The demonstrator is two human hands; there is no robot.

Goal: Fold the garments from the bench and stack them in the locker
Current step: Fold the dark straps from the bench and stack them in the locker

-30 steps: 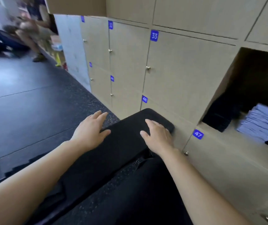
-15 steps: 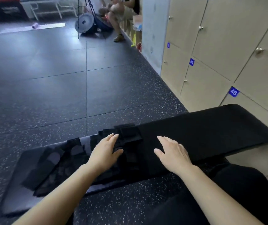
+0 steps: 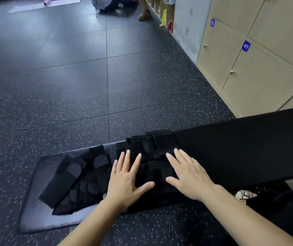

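Note:
A black padded bench (image 3: 239, 150) runs from lower left to right in front of me. Several black garments (image 3: 82, 176) lie spread and overlapping on its left half, some partly folded into strips. My left hand (image 3: 126, 180) lies flat with fingers spread over the pile's middle. My right hand (image 3: 188, 173) is flat beside it, fingers straight, over the pile's right edge. Neither hand grips cloth. The open locker is out of view.
Beige numbered lockers (image 3: 255, 71) with shut doors line the right wall. Dark speckled rubber floor (image 3: 62, 77) stretches ahead. A person's foot (image 3: 144, 15) and some gear sit at the far top. A shoe (image 3: 245, 195) shows under the bench at right.
My view has swung left and down from the open locker to the bench's left half. Both hands have moved from the bare bench pad onto the garment pile.

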